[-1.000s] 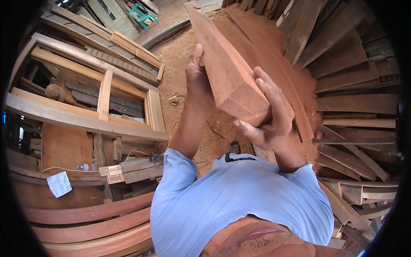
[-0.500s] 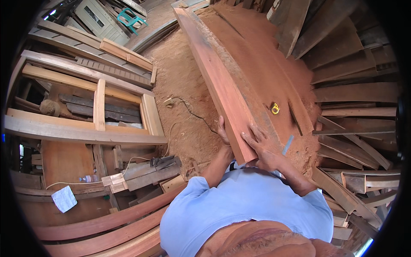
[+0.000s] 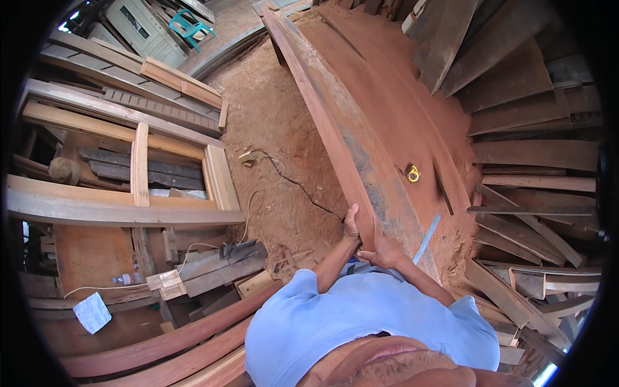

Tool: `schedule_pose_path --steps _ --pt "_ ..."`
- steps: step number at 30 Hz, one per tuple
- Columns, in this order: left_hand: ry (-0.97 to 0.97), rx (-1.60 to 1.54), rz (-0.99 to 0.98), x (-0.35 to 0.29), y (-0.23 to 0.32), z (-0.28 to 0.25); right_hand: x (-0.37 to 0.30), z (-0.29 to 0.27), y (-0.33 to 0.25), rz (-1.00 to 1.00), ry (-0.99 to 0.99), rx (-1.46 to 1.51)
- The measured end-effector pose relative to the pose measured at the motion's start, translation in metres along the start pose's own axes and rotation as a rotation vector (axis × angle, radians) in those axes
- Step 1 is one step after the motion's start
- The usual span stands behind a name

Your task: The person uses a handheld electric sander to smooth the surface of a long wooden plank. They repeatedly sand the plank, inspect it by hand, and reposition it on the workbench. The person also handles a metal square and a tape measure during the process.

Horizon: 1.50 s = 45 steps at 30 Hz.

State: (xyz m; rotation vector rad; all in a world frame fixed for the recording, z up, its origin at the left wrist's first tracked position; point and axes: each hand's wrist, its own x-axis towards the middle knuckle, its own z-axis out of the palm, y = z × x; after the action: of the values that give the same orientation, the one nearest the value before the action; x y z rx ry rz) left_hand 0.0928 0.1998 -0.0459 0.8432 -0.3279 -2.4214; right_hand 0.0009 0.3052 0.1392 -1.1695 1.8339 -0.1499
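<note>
A long reddish wooden beam [image 3: 327, 132] runs from my body toward the far upper left, its near end between my hands. My left hand [image 3: 351, 226] grips its left side, thumb pointing up. On the near right end my right hand [image 3: 385, 250] is closed, with its fingers curled around the lower edge. Right beside the beam lies a wide, sawdust-dusted board with grey patches [image 3: 361, 161]. A thin bluish strip [image 3: 427, 238] lies to the right of my right hand. Farther right sits a yellow tape measure [image 3: 412, 173].
Wooden frames [image 3: 122, 209] and stacked timber stand at left. Many dark boards [image 3: 535, 145] lean along the right side. A cord [image 3: 293, 180] crosses the sawdust floor. Long reddish planks [image 3: 174, 332] lie at lower left, near a plastic bottle [image 3: 127, 278]. A teal chair [image 3: 188, 29] stands far off.
The beam has turned onto a narrower side, showing more of the board beside it. My right hand has moved from its top face to the near end; my left hand has shifted nearer my body.
</note>
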Motion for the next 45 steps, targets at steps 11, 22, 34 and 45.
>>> schedule_pose_path --steps 11,22,34,45 --pt "0.162 0.367 0.112 0.048 -0.038 -0.057 0.101 0.086 0.101 0.147 0.05 0.087" --pt "0.05 0.381 0.046 0.055 -0.033 -0.056 0.103 0.073 0.102 0.168 0.031 0.012" --pt "0.515 1.407 0.229 0.038 -0.04 0.017 0.107 0.077 0.104 0.092 0.061 0.097" --pt "0.642 1.535 0.297 0.032 -0.027 -0.045 0.118 0.119 0.058 0.235 0.023 0.103"
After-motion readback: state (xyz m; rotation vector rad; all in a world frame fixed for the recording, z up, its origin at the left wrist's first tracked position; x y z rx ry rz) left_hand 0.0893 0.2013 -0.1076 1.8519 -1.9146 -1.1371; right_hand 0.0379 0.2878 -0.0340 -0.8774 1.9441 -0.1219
